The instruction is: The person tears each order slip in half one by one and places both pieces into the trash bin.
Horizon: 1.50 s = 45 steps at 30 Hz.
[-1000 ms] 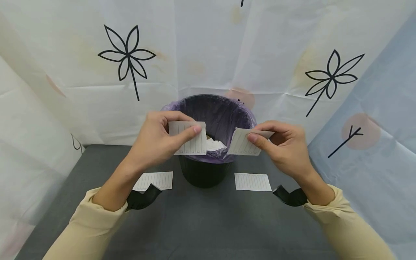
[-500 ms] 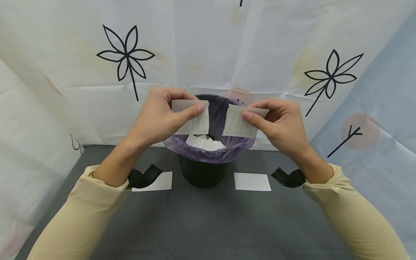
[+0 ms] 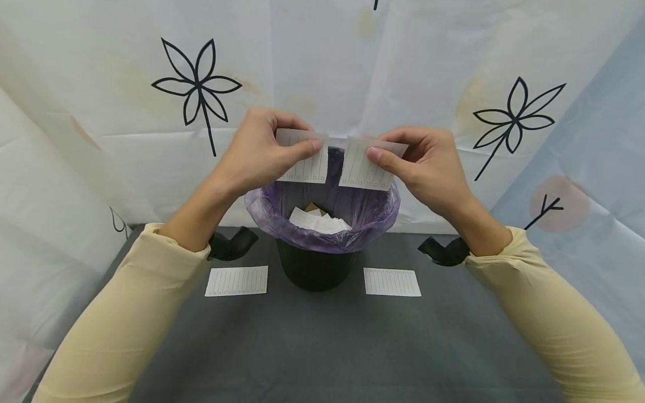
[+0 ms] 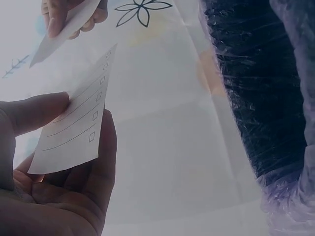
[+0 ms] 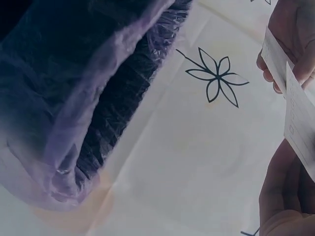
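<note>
My left hand [image 3: 259, 151] pinches a piece of lined paper [image 3: 308, 165] between thumb and fingers. In the left wrist view, small printed boxes run along one edge of that paper [image 4: 81, 125]. Another lined piece of paper [image 3: 364, 168] is pinched by my right hand [image 3: 428, 162], its inner edge looking torn. The two pieces hang side by side with a narrow gap between them, over the back part of a black bin [image 3: 317, 266]. A purple plastic bag [image 3: 262, 210] lines the bin, and white paper scraps [image 3: 319, 223] lie inside it.
On the dark grey table [image 3: 322, 347], one lined paper slip [image 3: 237, 281] lies left of the bin and another lined slip [image 3: 392, 281] lies right of it. A white cloth [image 3: 322, 67] with leaf drawings hangs behind. Black straps [image 3: 234, 244] show at both wrists.
Both hands have risen and moved away over the bin, each with its paper. The two pieces have come closer together, and the scraps in the bin now show more.
</note>
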### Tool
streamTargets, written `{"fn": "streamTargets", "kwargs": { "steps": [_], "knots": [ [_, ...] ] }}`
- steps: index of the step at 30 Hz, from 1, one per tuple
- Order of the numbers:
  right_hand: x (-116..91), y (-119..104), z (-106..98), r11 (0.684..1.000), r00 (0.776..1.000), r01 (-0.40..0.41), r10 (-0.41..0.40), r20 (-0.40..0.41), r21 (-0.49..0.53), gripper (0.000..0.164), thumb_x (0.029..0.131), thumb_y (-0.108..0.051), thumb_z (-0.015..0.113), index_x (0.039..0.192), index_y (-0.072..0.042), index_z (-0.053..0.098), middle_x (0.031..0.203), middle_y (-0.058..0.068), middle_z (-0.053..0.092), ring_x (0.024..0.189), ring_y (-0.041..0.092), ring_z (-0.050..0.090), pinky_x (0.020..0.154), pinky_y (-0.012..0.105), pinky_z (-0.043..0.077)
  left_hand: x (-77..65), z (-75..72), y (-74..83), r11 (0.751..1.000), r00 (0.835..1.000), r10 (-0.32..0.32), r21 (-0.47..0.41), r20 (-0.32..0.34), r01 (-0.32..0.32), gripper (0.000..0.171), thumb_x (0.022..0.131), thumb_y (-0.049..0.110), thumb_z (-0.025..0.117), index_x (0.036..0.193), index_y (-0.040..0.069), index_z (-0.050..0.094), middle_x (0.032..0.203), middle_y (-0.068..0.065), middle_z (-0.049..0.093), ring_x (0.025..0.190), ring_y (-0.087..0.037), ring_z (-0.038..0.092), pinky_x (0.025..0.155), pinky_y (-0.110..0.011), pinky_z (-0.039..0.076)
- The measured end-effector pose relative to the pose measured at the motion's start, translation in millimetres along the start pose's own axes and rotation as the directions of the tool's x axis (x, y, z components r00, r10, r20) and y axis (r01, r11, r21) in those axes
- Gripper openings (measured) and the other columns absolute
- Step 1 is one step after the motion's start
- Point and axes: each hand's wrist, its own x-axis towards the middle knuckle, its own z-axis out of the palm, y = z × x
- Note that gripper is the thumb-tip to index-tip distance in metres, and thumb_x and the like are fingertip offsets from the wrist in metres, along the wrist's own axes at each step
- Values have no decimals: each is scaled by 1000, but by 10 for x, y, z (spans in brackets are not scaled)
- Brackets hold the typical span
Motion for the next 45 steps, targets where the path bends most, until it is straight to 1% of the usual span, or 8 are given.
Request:
{"fn": "streamTargets", "kwargs": {
  "steps": [4,9,14,19,24,28,36,45],
  "knots": [
    [80,-15,0,998,1000,-18,18,6,-52,9,91,0,73,98,7,75,88,5,74,70,16,68,67,25,54,79,-4,-2,1000,1000,-17,1,4,17,17,92,15,75,103,2,77,101,-12,72,86,-22,63,69,-28,50],
    [184,6,10,998,998,-62,63,29,-31,13,94,-2,71,101,8,74,88,6,74,74,16,69,70,26,55,169,-9,-18,999,999,-43,16,8,43,18,92,14,76,105,1,77,107,-10,73,96,-19,63,77,-30,50],
    [270,82,36,993,992,-113,114,52,-31,16,97,-3,66,105,9,72,92,6,75,80,16,70,74,27,55,236,-9,-57,998,997,-70,7,19,70,17,92,13,75,104,2,77,104,-10,74,96,-19,67,82,-31,51],
    [343,162,76,984,984,-160,165,69,-74,18,97,-6,65,106,7,74,94,7,74,80,15,68,71,25,54,289,-4,-111,995,995,-97,7,34,97,16,93,13,75,104,1,76,104,-11,74,98,-19,66,85,-31,51],
    [396,214,107,977,977,-175,188,102,-124,16,95,-6,68,104,5,76,97,8,74,76,14,66,68,25,53,330,5,-157,992,990,-127,20,57,126,17,93,13,74,105,0,76,106,-11,74,101,-20,66,87,-32,50],
    [420,246,124,976,973,-167,186,137,-136,15,93,-3,69,104,5,76,101,9,73,77,15,67,70,26,54,348,10,-187,990,988,-136,46,71,133,19,93,13,74,107,0,75,108,-10,73,102,-19,66,89,-33,51],
    [425,274,137,979,967,-156,178,181,-131,15,91,-3,73,104,4,76,98,11,75,85,19,72,77,27,55,356,41,-256,988,986,-139,79,97,131,15,93,11,73,103,0,76,97,-12,74,87,-22,67,76,-30,52],
    [351,306,133,980,965,-155,177,195,-126,13,90,-3,75,103,1,78,96,10,75,86,22,72,80,29,55,273,12,-324,990,985,-126,71,121,118,17,93,11,73,105,0,76,97,-12,75,90,-23,70,77,-31,53]
  ]
}}
